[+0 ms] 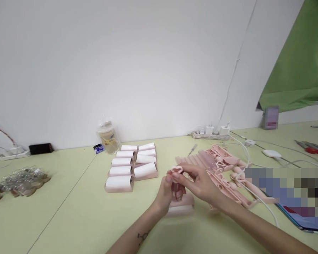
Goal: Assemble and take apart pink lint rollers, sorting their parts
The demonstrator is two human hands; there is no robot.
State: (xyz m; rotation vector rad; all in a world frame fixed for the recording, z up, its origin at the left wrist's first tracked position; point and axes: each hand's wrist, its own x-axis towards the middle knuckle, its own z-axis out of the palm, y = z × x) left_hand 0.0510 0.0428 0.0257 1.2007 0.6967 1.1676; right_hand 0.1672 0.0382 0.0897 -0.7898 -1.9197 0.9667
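Note:
Near the middle, my left hand (164, 197) is closed around a small pink plastic part with an oval ring (177, 169) at its top. Thumb and fingers of my right hand (198, 181) pinch the same ring from the other side. My fingers hide much of the part. Just below my hands lies a pink and white piece (180, 208) on the table. To the right, close to my right wrist, are several loose pink plastic parts (228, 187) and a row of translucent pink tubes (201, 158).
Two rows of white-topped pink pieces (119, 181) stand left of my hands. A screwdriver (193, 149) lies behind the tubes. A power strip (210, 135) sits by the wall, its white cable (265, 203) crossing the pink parts. Clear domed items (23, 181) cluster far left; red-handled pliers (311, 150) lie far right.

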